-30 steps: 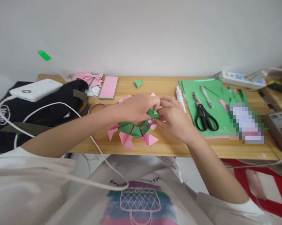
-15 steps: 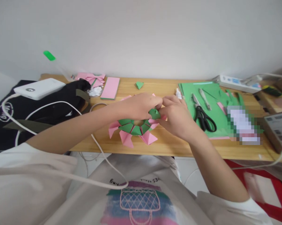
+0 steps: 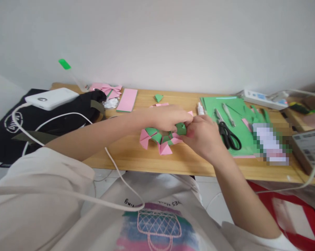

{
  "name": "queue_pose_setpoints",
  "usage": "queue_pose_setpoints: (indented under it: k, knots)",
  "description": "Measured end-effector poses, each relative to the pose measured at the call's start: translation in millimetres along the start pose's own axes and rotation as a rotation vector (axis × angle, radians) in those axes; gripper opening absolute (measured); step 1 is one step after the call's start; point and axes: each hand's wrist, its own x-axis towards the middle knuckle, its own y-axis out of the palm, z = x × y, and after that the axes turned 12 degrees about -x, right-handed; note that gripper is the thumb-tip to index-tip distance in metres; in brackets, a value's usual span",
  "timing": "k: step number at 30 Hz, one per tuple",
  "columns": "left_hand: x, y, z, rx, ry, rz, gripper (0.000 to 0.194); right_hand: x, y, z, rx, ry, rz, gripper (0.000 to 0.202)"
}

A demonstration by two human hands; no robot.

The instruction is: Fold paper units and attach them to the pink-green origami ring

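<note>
Two hands meet at the right side of a pink-and-green folded-paper ring.
The left hand [image 3: 167, 116] reaches across the ring's far side; the ring [image 3: 164, 149], round with no clear long axis, sits over the bench [image 3: 147, 164], its exposed part leftward and toward the person from the meeting fingers. The right hand [image 3: 204, 135] comes in from outside the right edge. Both hands' fingers pinch that side, equally near, around a green fold [image 3: 181, 129]; their exact fingertip contacts are hidden.
</note>
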Motion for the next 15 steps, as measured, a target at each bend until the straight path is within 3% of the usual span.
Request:
queue_pose_setpoints:
  k: [6, 9, 13, 15]
  knots:
    - [-6, 1.0, 6, -0.010, -0.016, -0.029, 0.029, 8, 3, 7, 0.051, 0.071, 0.043, 0.028]
    - [-12, 1.5, 15, -0.126, -0.037, -0.081, 0.035, 6, 4, 5, 0.155, 0.062, -0.011, 0.024]
    - [-29, 1.5, 26, -0.194, -0.058, -0.140, 0.037, -14, 0, -10, 0.368, 0.028, -0.145, 0.004]
    - [-43, 3.0, 24, -0.213, -0.083, -0.199, 0.030, -30, 1, -23, 0.490, 0.093, -0.217, 0.010]
